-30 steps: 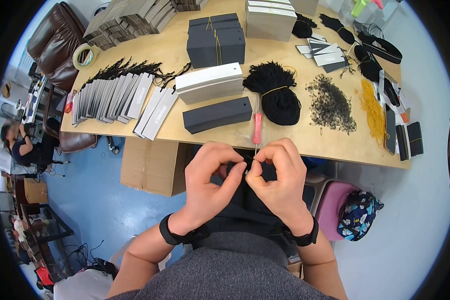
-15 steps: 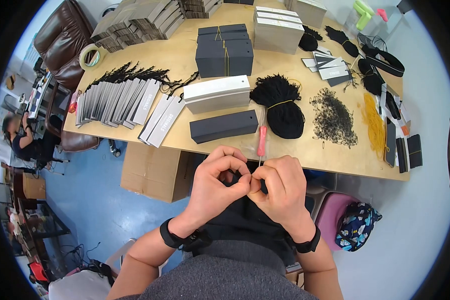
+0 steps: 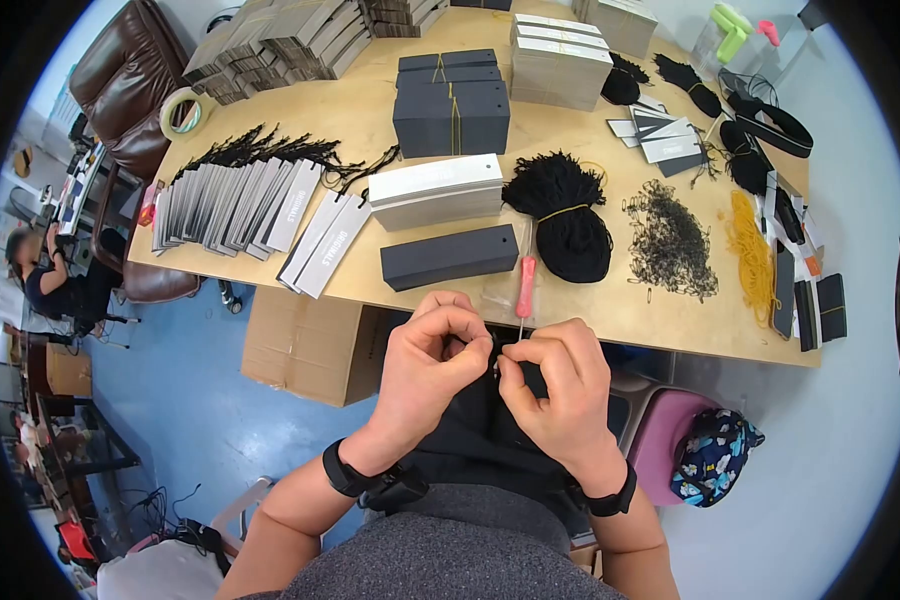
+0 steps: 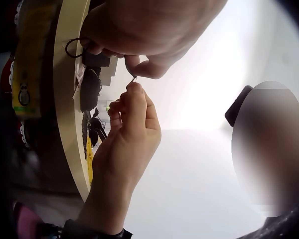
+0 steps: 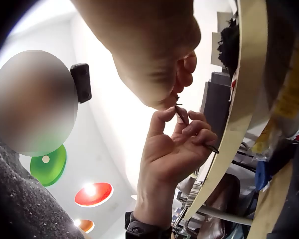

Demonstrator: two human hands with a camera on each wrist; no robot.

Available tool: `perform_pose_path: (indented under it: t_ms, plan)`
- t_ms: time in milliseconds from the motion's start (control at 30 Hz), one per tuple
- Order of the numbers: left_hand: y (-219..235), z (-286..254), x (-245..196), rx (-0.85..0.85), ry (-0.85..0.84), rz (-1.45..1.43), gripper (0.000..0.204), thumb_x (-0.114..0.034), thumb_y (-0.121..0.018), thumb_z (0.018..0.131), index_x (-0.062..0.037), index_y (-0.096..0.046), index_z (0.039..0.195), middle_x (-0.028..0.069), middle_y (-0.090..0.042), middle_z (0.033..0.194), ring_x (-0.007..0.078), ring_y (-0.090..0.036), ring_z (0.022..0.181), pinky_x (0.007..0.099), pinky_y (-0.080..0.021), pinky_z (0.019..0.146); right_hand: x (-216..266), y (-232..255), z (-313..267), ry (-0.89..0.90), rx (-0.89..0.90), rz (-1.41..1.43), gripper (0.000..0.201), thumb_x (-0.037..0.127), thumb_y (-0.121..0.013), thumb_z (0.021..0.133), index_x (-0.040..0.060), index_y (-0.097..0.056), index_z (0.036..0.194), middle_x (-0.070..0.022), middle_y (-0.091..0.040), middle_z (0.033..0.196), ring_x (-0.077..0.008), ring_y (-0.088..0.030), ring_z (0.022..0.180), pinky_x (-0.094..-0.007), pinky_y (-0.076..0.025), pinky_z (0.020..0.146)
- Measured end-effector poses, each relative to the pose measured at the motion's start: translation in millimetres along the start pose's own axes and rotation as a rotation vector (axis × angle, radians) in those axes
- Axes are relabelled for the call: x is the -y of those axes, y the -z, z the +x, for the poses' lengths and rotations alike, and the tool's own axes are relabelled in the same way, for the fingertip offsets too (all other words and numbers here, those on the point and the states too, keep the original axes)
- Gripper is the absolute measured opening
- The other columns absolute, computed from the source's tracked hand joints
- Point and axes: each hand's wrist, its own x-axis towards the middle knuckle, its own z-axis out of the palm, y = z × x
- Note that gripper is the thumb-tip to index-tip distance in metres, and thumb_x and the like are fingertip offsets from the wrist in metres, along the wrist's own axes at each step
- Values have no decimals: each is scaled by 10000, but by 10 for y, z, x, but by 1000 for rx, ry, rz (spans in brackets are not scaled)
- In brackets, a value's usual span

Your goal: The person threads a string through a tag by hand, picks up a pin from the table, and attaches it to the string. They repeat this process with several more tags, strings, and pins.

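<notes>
In the head view both hands meet in front of the table edge. The left hand [image 3: 435,355] has thumb and fingers pressed together on a thin black cord [image 5: 213,149], which crosses its palm in the right wrist view. A dark loop of it [image 4: 74,48] hangs beside that hand in the left wrist view. The right hand [image 3: 562,385] pinches at the cord's end, its thumb and forefinger close to the left fingertips; the tiny end is mostly hidden. Just beyond the hands lies a pink-handled tool [image 3: 526,290] with a thin metal shaft past the table edge.
On the table [image 3: 590,315] are a black cord bundle [image 3: 573,240], a heap of small black pins [image 3: 670,250], a dark card stack [image 3: 450,257], a white card stack [image 3: 437,193] and fanned tags with cords [image 3: 235,205]. A cardboard box [image 3: 305,340] stands below.
The fingertips came together half a second ago and now stand slightly apart, the right hand a little lower. The head view has shifted, so the table sits lower in it.
</notes>
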Motion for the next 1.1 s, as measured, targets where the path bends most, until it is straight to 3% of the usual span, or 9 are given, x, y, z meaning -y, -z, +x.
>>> perform_pose_path:
  t_ms: [233,633,1000,1100]
  plan:
    - [15,0,1,38,38,-74,84,66,-666,825,-13,-649,850,-12,-511,1008,31,-434,761,193,-356,669,57,64,63,-82,6,82,238,-6,-775,680,53,-636,864,-65,-581,846,-260,-585,740,-360,-462,643]
    - [20,-31,-11,52,7,2,97,59,-675,808,-33,-655,830,-5,-481,1065,14,-449,779,177,-380,687,35,17,127,-7,31,-3,215,-6,-759,643,63,-621,792,-54,-539,796,-243,-557,698,-351,-441,625]
    - [32,-25,16,10,-29,-5,112,78,-660,800,-22,-645,848,0,-487,1052,19,-468,784,185,-391,673,52,15,94,-107,6,16,207,-24,-721,619,65,-591,754,-56,-510,775,-247,-540,689,-355,-444,601]
    - [30,-39,-42,25,-79,135,160,113,-635,783,-15,-640,880,34,-500,1065,79,-511,871,218,-419,715,50,31,93,-133,27,13,205,-21,-721,626,64,-583,751,-61,-511,776,-258,-545,700,-365,-454,611]
